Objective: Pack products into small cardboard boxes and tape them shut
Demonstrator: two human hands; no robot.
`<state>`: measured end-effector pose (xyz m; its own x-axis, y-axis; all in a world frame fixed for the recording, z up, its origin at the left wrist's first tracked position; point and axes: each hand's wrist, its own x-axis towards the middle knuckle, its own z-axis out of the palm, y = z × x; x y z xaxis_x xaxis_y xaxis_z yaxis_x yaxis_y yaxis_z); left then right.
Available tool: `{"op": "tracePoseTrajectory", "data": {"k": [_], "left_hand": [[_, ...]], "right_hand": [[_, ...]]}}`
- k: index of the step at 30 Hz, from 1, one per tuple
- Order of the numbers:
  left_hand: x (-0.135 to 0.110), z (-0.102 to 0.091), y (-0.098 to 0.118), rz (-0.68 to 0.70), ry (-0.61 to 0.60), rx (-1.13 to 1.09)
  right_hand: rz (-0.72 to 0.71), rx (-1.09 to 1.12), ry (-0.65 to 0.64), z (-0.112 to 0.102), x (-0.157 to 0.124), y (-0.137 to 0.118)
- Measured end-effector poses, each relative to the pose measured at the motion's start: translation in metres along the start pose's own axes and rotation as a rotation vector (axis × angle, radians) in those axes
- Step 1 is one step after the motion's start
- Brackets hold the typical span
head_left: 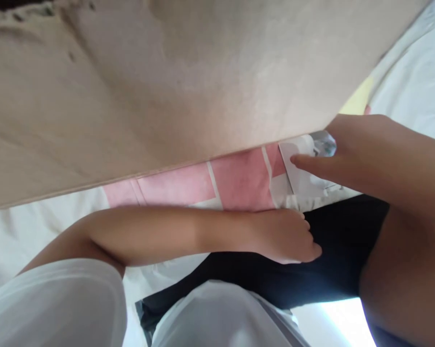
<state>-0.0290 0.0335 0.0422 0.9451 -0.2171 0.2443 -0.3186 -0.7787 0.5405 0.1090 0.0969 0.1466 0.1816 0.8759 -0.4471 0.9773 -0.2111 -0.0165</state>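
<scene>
A large tan cardboard panel (188,82), blurred and close to the camera, fills the upper view. My left hand (290,236) lies curled over the black shorts (333,236), fingers bent in; whatever is inside, if anything, is hidden. My right hand (344,152) reaches in from the right with its thumb stretched out over a white card-like piece (304,178). Most of its other fingers are out of sight. Beside the thumb, partly behind the panel's lower edge, is a clear shiny plastic item (324,143) whose kind I cannot make out.
Under the panel lies pink and white patterned cloth (241,180). White bedding (416,82) spreads at the right and left. A yellow piece (360,99) shows past the panel's right edge. Bare leg is at lower right.
</scene>
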Motion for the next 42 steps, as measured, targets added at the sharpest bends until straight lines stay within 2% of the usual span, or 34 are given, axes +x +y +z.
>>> {"op": "tracePoseTrajectory", "data": {"k": [2, 8, 12, 17, 25, 33, 42], "left_hand": [[0.000, -0.001, -0.001, 0.002, -0.013, -0.008], [0.000, -0.004, -0.002, 0.003, -0.025, -0.001], [0.000, -0.001, 0.000, 0.001, 0.010, 0.028], [-0.002, 0.001, 0.001, -0.007, 0.053, 0.039], [-0.004, 0.001, 0.002, 0.005, 0.095, 0.049], [-0.002, -0.002, 0.001, -0.005, 0.032, 0.004], [-0.002, -0.006, 0.001, -0.010, -0.008, -0.008]], "right_hand": [[0.062, -0.030, 0.015, -0.003, 0.000, -0.007], [0.244, 0.094, 0.207, -0.008, 0.003, -0.023], [0.201, 0.077, 0.189, -0.005, 0.003, -0.027], [0.232, 0.011, 0.140, -0.009, -0.008, -0.024], [0.068, -0.103, 0.181, -0.015, -0.012, -0.016], [0.126, 0.145, 0.118, -0.022, 0.002, -0.008], [0.165, 0.194, 0.099, -0.024, 0.002, -0.009]]}}
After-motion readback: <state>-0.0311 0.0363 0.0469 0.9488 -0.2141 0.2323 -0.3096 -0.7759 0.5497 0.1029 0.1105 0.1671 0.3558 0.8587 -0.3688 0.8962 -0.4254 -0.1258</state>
